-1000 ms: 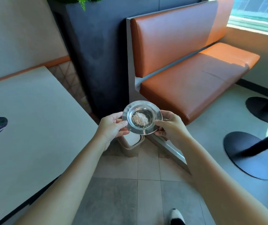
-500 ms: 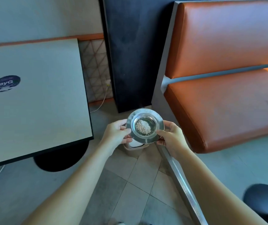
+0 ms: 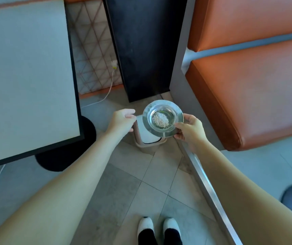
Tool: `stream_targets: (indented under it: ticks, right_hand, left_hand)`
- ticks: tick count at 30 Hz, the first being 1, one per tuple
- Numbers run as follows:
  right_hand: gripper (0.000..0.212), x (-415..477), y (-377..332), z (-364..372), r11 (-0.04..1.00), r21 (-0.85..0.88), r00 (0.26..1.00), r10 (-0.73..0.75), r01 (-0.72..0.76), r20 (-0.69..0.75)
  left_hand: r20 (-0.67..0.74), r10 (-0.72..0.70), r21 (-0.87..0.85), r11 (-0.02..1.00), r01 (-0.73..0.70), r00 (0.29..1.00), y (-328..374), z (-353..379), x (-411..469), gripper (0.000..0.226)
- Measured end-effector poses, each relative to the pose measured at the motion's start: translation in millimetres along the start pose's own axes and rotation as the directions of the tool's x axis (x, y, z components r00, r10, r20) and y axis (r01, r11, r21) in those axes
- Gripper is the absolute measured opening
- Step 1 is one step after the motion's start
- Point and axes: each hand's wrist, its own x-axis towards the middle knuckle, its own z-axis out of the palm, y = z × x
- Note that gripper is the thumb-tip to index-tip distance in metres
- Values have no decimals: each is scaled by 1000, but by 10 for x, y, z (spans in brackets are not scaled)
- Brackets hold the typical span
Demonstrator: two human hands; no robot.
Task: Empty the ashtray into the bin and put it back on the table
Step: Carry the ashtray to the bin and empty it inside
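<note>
A round steel ashtray (image 3: 168, 105) with a small heap of pale ash (image 3: 160, 119) in its bowl is held level by its right rim in my right hand (image 3: 189, 132). It hovers right over a small beige bin (image 3: 150, 148) with a white swing lid (image 3: 147, 137) that stands on the tiled floor. My left hand (image 3: 121, 120) is off the ashtray, its fingertips at the bin's upper left edge; whether they grip it is unclear. The pale table (image 3: 27, 76) with a black edge is at the left.
An orange bench (image 3: 247, 96) fills the right, with a metal rail (image 3: 209, 190) along its foot. A black pillar (image 3: 141, 50) stands behind the bin. The table's black round base (image 3: 60, 157) and a white cable (image 3: 107, 91) lie left. My feet (image 3: 159, 228) are below.
My left hand has let go of the ashtray and dropped to the bin's edge. The right hand alone now holds the ashtray, and I have come closer, over the bin.
</note>
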Motion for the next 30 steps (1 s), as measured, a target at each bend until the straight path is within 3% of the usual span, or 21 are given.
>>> stream_targets:
  ticks: [6, 14, 18, 30]
  right_hand:
    - [28, 584, 608, -61, 998, -22, 999, 53, -53, 0]
    - [20, 1539, 1710, -9, 981, -176, 996, 84, -78, 30]
    - [23, 1996, 2121, 115, 969, -239, 995, 81, -67, 53]
    - [31, 2682, 2585, 421, 919, -387, 986, 121, -67, 118]
  left_hand:
    - [-33, 18, 291, 957, -8, 999, -651, 354, 525, 38]
    - [2, 139, 657, 746, -106, 990, -1689, 1092, 1549, 55]
    - [26, 193, 718, 679, -153, 981, -1979, 1337, 2049, 69]
    - [-34, 157, 696, 712, -90, 987, -2378, 1625, 2733, 102]
